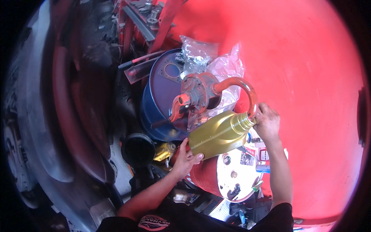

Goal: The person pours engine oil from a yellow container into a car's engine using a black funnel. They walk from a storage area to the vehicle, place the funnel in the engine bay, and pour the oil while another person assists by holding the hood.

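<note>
A gold plastic bottle (216,135) lies tilted in front of me, its open neck raised to the right. My left hand (186,160) is closed round its base, with the thumb along the near side. The neck meets the outlet of a curved orange spout (243,87), which comes from a rotary barrel pump (199,92) on a blue drum (158,83). Beside the outlet and the bottle's rim, my right hand (267,120) is closed with curled fingers; what it grips is hidden. The bottle's inside cannot be seen.
A red drum with a white top (232,174) stands below the bottle, small items on it. Clear plastic bags (199,54) lie behind the pump. A black round container (138,149) and a yellow item (164,151) are at left. A large red surface (317,96) fills the right.
</note>
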